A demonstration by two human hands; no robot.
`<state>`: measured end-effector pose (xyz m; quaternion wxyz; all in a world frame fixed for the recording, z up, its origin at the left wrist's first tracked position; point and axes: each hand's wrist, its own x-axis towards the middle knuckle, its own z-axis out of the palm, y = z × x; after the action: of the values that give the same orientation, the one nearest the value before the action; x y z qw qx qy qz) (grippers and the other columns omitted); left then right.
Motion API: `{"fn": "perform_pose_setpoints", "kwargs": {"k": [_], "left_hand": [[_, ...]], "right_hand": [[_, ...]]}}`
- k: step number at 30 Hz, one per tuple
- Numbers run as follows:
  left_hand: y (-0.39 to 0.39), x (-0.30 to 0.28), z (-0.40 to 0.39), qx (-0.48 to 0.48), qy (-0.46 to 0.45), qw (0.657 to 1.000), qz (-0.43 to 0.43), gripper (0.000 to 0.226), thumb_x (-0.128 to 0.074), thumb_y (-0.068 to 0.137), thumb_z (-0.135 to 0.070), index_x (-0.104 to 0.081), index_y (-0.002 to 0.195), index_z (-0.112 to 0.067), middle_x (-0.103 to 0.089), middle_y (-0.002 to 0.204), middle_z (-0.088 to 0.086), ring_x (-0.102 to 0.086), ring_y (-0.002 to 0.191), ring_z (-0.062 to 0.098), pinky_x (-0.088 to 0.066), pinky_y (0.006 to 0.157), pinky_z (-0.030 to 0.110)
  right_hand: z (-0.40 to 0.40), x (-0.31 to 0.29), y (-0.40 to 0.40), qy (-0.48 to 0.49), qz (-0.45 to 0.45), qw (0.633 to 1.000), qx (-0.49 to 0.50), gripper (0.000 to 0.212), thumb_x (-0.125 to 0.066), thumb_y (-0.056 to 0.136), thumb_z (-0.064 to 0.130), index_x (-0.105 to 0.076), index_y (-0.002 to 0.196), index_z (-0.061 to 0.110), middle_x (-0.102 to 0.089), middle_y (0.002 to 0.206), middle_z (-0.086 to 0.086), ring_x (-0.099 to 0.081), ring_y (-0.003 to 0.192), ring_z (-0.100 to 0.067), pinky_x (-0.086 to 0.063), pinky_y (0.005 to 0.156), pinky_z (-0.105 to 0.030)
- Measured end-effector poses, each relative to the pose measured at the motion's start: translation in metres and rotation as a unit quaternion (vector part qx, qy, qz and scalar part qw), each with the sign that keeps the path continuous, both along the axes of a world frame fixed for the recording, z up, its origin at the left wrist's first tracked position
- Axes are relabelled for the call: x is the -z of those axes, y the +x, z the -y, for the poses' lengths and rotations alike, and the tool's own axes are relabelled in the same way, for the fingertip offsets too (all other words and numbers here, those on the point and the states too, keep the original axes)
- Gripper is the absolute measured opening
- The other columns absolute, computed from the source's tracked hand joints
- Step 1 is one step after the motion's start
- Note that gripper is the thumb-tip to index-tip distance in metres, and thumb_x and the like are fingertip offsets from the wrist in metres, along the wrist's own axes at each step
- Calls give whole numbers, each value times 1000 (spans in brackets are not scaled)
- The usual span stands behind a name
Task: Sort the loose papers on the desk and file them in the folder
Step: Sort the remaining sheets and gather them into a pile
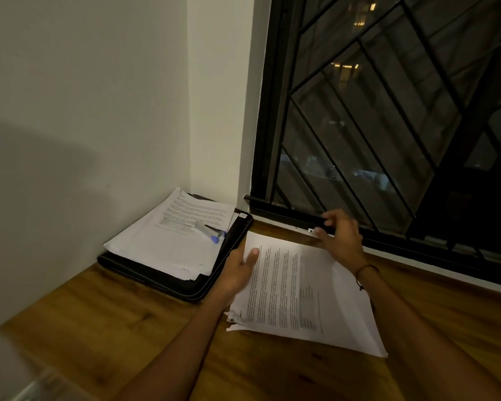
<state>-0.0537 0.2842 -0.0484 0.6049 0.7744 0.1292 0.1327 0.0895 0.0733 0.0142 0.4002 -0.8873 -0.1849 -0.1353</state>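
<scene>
A stack of printed papers (295, 293) lies on the wooden desk (128, 322), stapled and crumpled at its near left corner. My left hand (239, 270) grips the stack's left edge, thumb on top. My right hand (340, 237) is over the stack's far right corner with its fingers curled; it is blurred, and whether it holds the paper is unclear. A black zip folder (162, 282) lies shut in the wall corner to the left. A second pile of papers (168, 247) rests on top of the folder.
A silver stapler with a blue end (211, 231) lies on the pile on the folder. A dark window with a black grille (388, 125) runs along the desk's far edge, its frame rail just behind my right hand. White walls close the left side.
</scene>
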Motion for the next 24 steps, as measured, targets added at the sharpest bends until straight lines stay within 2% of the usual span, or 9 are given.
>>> {"fn": "perform_pose_setpoints", "kwargs": {"k": [3, 5, 9, 12, 15, 19, 21, 24], "left_hand": [[-6, 0, -3, -3, 17, 1000, 6, 37, -44, 105, -48, -64, 119, -20, -71, 112, -1, -67, 105, 14, -54, 92, 35], [-12, 3, -7, -6, 16, 1000, 8, 39, -44, 104, -49, -64, 121, -20, -71, 111, 0, -68, 103, 14, -54, 93, 36], [-28, 10, -17, -18, 18, 1000, 15, 40, -44, 103, -53, -63, 122, -22, -71, 111, -3, -69, 101, 13, -57, 89, 34], [-37, 11, -20, -30, 17, 999, 9, 35, -43, 103, -54, -60, 120, -29, -68, 107, -13, -65, 96, 5, -52, 76, 20], [-35, 15, -20, -35, 12, 999, 9, 42, -41, 101, -61, -63, 118, -30, -72, 106, -8, -71, 96, 13, -59, 83, 30], [-30, 17, -21, -34, 2, 999, 16, 35, -41, 105, -53, -64, 115, -28, -75, 104, -5, -74, 95, 15, -62, 89, 41], [-29, 17, -22, -31, 6, 999, 23, 36, -41, 105, -51, -65, 114, -25, -74, 105, -4, -73, 97, 16, -60, 92, 43], [-29, 19, -23, -21, -13, 999, 30, 38, -43, 104, -53, -66, 116, -25, -75, 106, -4, -73, 99, 16, -60, 92, 43]], "right_hand": [[-48, -11, 3, 10, -26, 994, -105, 20, -77, 90, 26, -64, 105, 25, -65, 97, 3, -62, 100, -18, -56, 96, -49], [-81, -20, 1, -1, -60, 983, -173, 17, -76, 92, 26, -67, 106, 19, -68, 94, -3, -66, 91, -17, -59, 93, -44], [-141, -32, -4, -98, -85, 961, -243, 23, -73, 94, 37, -66, 108, 20, -70, 96, -4, -67, 93, -18, -53, 83, -28], [-184, -27, -4, -162, -101, 948, -254, 33, -75, 90, 46, -66, 108, 19, -69, 98, -3, -67, 94, -19, -57, 88, -34], [-220, -24, -12, -223, -97, 928, -281, 43, -76, 89, 47, -63, 114, 14, -68, 110, -1, -64, 97, -18, -57, 91, -35], [-254, -27, -24, -365, -56, 872, -322, 51, -73, 93, 43, -55, 128, 11, -60, 111, -4, -55, 97, -19, -43, 80, -29], [-266, -22, -21, -420, -31, 853, -308, 45, -77, 89, 41, -55, 115, 12, -60, 108, -8, -55, 93, -22, -45, 78, -33], [-271, -21, -13, -409, -49, 860, -300, 22, -73, 88, 20, -56, 78, 10, -72, 89, -11, -59, 72, -19, -50, 76, -34]]}}
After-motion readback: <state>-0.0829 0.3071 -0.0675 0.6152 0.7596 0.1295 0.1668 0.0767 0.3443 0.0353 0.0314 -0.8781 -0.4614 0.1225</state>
